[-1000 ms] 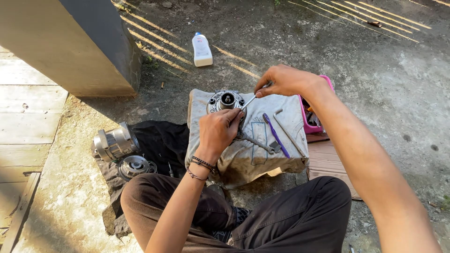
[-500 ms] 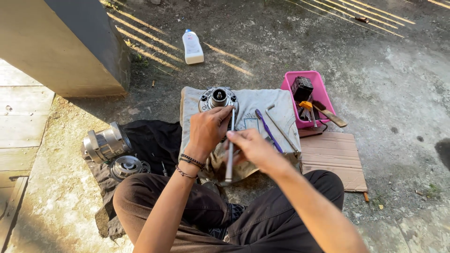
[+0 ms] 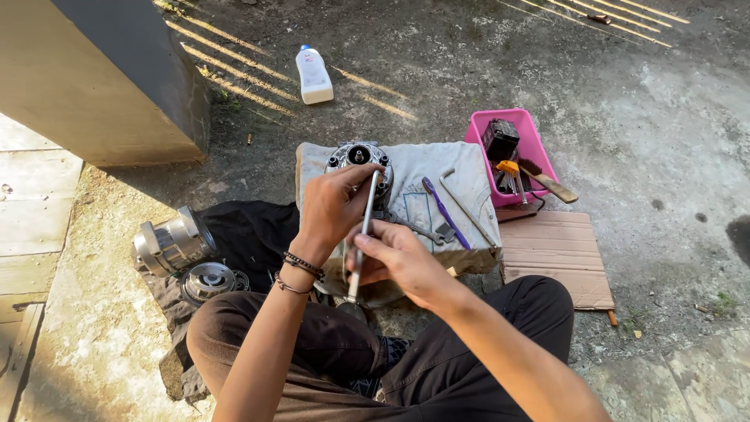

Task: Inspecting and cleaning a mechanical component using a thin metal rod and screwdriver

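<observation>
I sit cross-legged on the ground in front of a grey folded cloth (image 3: 469,168) with a round metal engine part (image 3: 358,156) at its far left corner. Both hands grip a long silver metal rod (image 3: 361,242) that runs from the engine part back toward me. My left hand (image 3: 332,207) pinches its upper end. My right hand (image 3: 398,262) wraps the rod lower down. On the cloth to the right lie a purple-handled tool (image 3: 444,211), a bent metal bar (image 3: 462,205) and a wrench (image 3: 422,230).
A pink tray (image 3: 536,144) with a black block and tools stands at the right, with cardboard (image 3: 556,254) in front of it. A finned metal cylinder (image 3: 170,244) and a round cover (image 3: 207,280) rest on a black cloth (image 3: 246,234) at left. A white bottle (image 3: 314,74) lies beyond; a concrete pillar (image 3: 101,86) rises at left.
My right hand came back from the pink tray to the cloth and closed on the lower part of the silver rod. My left hand stayed at the rod's upper end.
</observation>
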